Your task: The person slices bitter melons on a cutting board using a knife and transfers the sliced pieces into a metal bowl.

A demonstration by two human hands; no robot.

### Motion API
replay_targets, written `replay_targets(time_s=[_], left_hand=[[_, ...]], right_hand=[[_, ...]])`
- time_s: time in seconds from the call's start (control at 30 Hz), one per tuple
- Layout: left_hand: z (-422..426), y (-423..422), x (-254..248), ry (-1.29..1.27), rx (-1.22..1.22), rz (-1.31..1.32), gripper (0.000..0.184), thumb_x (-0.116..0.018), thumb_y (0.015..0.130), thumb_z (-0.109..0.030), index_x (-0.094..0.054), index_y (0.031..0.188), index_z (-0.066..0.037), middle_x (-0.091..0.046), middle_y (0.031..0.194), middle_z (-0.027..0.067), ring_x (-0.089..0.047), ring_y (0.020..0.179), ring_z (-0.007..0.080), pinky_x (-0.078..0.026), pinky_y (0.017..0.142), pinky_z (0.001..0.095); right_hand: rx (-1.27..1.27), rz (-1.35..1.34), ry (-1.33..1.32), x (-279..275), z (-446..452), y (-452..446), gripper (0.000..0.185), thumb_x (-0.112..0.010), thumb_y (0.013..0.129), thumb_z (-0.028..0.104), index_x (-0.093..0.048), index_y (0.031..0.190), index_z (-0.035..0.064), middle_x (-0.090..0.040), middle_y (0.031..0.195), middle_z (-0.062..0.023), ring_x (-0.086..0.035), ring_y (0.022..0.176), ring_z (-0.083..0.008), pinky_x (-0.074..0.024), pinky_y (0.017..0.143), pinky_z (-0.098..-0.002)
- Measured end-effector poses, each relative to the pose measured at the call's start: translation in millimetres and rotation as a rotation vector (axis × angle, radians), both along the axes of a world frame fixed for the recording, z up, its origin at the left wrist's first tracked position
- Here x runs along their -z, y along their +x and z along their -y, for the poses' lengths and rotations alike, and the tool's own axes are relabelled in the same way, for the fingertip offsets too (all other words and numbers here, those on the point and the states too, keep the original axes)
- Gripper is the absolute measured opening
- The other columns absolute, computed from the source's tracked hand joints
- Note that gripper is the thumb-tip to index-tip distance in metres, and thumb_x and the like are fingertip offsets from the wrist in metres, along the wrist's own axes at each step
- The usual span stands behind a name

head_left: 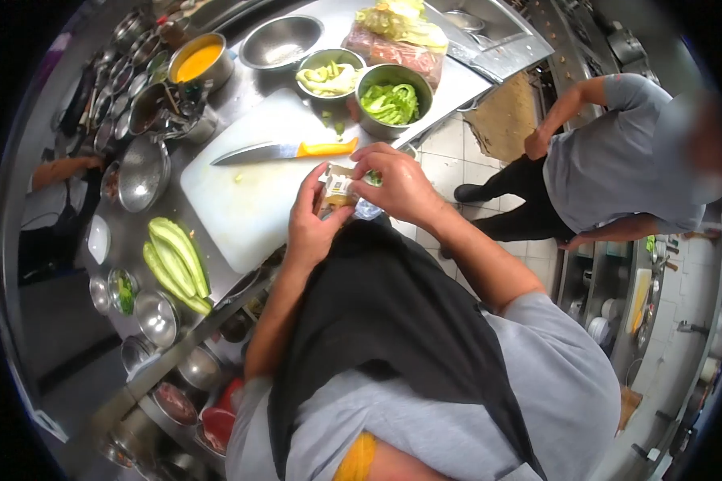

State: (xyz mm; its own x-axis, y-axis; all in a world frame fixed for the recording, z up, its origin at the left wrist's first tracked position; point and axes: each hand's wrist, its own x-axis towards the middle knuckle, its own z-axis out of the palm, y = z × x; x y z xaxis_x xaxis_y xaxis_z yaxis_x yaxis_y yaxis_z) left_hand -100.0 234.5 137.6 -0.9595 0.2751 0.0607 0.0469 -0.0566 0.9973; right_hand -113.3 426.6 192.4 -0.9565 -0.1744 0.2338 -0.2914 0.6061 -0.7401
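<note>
Close in front of my apron, my left hand (307, 223) grips a small printed cardboard box (339, 187) between thumb and fingers. My right hand (401, 183) pinches the box's upper right side, its fingers bent and touching it. What is inside the box is hidden. Just beyond my hands a kitchen knife (285, 151) with a yellow handle lies on the white cutting board (241, 208). A few green scraps lie near the handle. Below my right hand shows a bit of clear, bluish plastic (367, 210).
Behind the board stand a bowl of pale green slices (329, 76), a pot of green strips (391, 104) and an orange-filled pot (196, 64). Halved green vegetables (174, 260) lie left of the board. Another person (610, 152) stands at the right.
</note>
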Motion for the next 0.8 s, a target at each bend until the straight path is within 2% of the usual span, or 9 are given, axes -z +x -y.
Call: replay_targets(time_s=[0.07, 0.1, 0.2, 0.3, 0.33, 0.53, 0.57, 0.7, 0.8], left_hand=[[0.4, -0.2, 4.8, 0.044, -0.025, -0.003, 0.078, -0.077, 0.081, 0.008, -0.042, 0.149, -0.006, -0.062, 0.112, 0.0097, -0.063, 0.102, 0.0175, -0.053, 0.089, 0.0319], [2.0, 0.3, 5.2, -0.005, -0.02, 0.007, 0.081, -0.077, 0.081, 0.009, -0.041, 0.151, -0.007, -0.061, 0.112, 0.0093, -0.063, 0.104, 0.0175, -0.053, 0.09, 0.0321], [5.4, -0.1, 15.1, -0.069, 0.005, -0.011, 0.083, -0.077, 0.08, 0.01, -0.039, 0.152, -0.007, -0.06, 0.113, 0.0094, -0.062, 0.106, 0.0178, -0.052, 0.091, 0.0322], [5.8, 3.5, 19.0, -0.041, 0.02, 0.014, 0.083, -0.074, 0.081, 0.011, -0.038, 0.153, -0.007, -0.059, 0.115, 0.0094, -0.062, 0.107, 0.0179, -0.051, 0.093, 0.0316], [7.3, 5.1, 17.4, -0.035, 0.017, 0.027, 0.082, -0.073, 0.081, 0.012, -0.038, 0.153, -0.007, -0.059, 0.116, 0.0096, -0.062, 0.107, 0.0181, -0.051, 0.094, 0.0314], [22.6, 13.8, 13.8, -0.083, -0.041, 0.018, 0.069, -0.07, 0.085, 0.011, -0.043, 0.146, -0.005, -0.059, 0.121, 0.0119, -0.062, 0.108, 0.0199, -0.053, 0.092, 0.0335], [25.1, 14.5, 15.7, -0.007, -0.056, 0.054, 0.067, -0.07, 0.085, 0.011, -0.042, 0.144, -0.004, -0.057, 0.121, 0.0127, -0.062, 0.107, 0.0205, -0.055, 0.091, 0.0336], [33.2, 13.6, 24.1, 0.111, -0.067, 0.071, 0.062, -0.068, 0.086, 0.012, -0.042, 0.139, -0.003, -0.054, 0.122, 0.0145, -0.061, 0.105, 0.0216, -0.058, 0.087, 0.0333], [34.1, 14.1, 28.1, 0.159, -0.065, 0.082, 0.059, -0.068, 0.087, 0.012, -0.042, 0.138, -0.003, -0.054, 0.122, 0.0141, -0.06, 0.107, 0.0211, -0.057, 0.088, 0.0335]], right_hand=[[-0.01, 0.149, -0.033, -6.4, -4.2, -1.7, 0.013, -0.076, 0.082, 0.009, -0.069, 0.091, 0.0024, -0.07, 0.115, -0.0107, -0.069, 0.101, -0.0256, -0.0544, 0.088, -0.036], [0.001, 0.148, -0.029, -5.4, -7.5, -3.1, 0.013, -0.076, 0.082, 0.009, -0.069, 0.091, 0.0024, -0.07, 0.115, -0.0107, -0.069, 0.101, -0.0256, -0.0544, 0.088, -0.036], [0.077, 0.413, -0.428, -3.7, -26.4, -12.1, 0.015, -0.072, 0.088, 0.01, -0.067, 0.096, -0.001, -0.068, 0.121, -0.0093, -0.064, 0.1, -0.0146, -0.0529, 0.088, -0.0306], [0.118, 0.384, -0.736, -14.2, -58.6, -14.7, 0.008, -0.069, 0.091, 0.008, -0.067, 0.096, 0.0025, -0.066, 0.122, -0.0121, -0.064, 0.101, -0.0157, -0.0524, 0.09, -0.0297], [0.196, 0.36, -0.806, -15.0, -72.9, -13.6, 0.012, -0.071, 0.091, 0.011, -0.069, 0.098, 0.0016, -0.068, 0.119, -0.012, -0.066, 0.095, -0.0159, -0.0544, 0.086, -0.0286], [0.542, 0.251, -0.775, -9.0, -166.0, 22.5, 0.015, -0.069, 0.092, 0.016, -0.067, 0.097, 0.0021, -0.066, 0.122, -0.0102, -0.064, 0.101, -0.0155, -0.0557, 0.086, -0.033], [0.604, 0.261, -0.749, -10.6, -176.8, 32.0, 0.015, -0.069, 0.093, 0.016, -0.066, 0.098, 0.0016, -0.066, 0.123, -0.0101, -0.064, 0.102, -0.0162, -0.056, 0.086, -0.0333], [0.735, 0.215, -0.787, 4.4, -215.2, 55.4, 0.016, -0.071, 0.093, 0.019, -0.064, 0.099, 0.0051, -0.066, 0.093, -0.0025, -0.065, 0.09, -0.0128, -0.0556, 0.082, -0.0324], [0.851, 0.191, -0.783, 18.3, -234.4, 60.1, 0.016, -0.072, 0.092, 0.02, -0.065, 0.099, 0.0072, -0.065, 0.092, -0.0022, -0.064, 0.087, -0.0123, -0.0543, 0.077, -0.0311]])
